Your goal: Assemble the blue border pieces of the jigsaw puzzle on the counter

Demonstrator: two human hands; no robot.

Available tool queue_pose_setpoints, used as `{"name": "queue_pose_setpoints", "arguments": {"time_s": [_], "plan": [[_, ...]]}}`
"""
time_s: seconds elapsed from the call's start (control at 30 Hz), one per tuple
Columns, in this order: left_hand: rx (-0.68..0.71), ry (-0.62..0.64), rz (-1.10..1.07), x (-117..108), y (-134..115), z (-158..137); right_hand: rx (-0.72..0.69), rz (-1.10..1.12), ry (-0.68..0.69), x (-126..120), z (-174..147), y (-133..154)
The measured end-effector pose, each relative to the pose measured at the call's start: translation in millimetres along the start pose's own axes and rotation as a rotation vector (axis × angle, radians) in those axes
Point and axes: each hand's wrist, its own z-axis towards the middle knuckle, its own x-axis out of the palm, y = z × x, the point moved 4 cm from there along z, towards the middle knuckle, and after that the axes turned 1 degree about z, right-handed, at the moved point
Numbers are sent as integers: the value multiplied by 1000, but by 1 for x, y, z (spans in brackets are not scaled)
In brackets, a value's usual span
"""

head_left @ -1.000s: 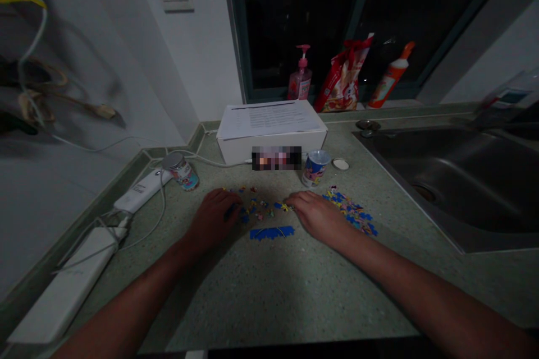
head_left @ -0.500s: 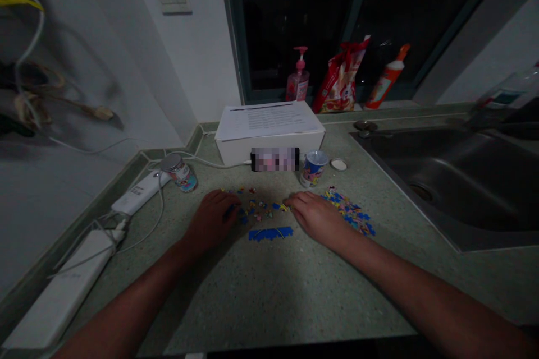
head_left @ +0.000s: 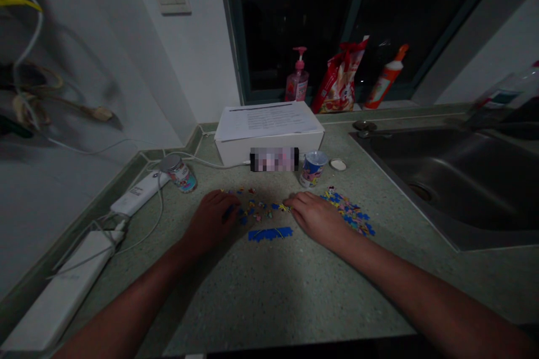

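Several loose jigsaw puzzle pieces (head_left: 258, 216), blue and multicoloured, lie scattered on the counter between my hands. My left hand (head_left: 211, 214) rests at their left side, fingers curved and apart from the thumb; a dark blue piece shows in the gap. On the other side, my right hand (head_left: 315, 214) lies palm down, its fingertips closed at a yellow and blue puzzle piece (head_left: 284, 208). A joined blue strip of puzzle (head_left: 270, 234) with thin yellow-green lines lies nearer to me. Beyond my right hand spreads a bigger pile of pieces (head_left: 351, 214), partly hidden by that hand.
A phone (head_left: 274, 159) with a blurred screen leans on a white box (head_left: 269, 123). An open printed tub (head_left: 313, 169) and its lid (head_left: 338, 164) stand right, a closed tub (head_left: 179, 174) left. Power strips (head_left: 63, 286) with cables line the left; a sink (head_left: 455, 179) is at right.
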Motion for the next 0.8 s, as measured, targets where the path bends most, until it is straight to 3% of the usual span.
{"name": "queue_pose_setpoints", "arguments": {"time_s": [0.8], "plan": [[10,-5,12,1,2,-1,40,28,-71,3,-1,-8]]}}
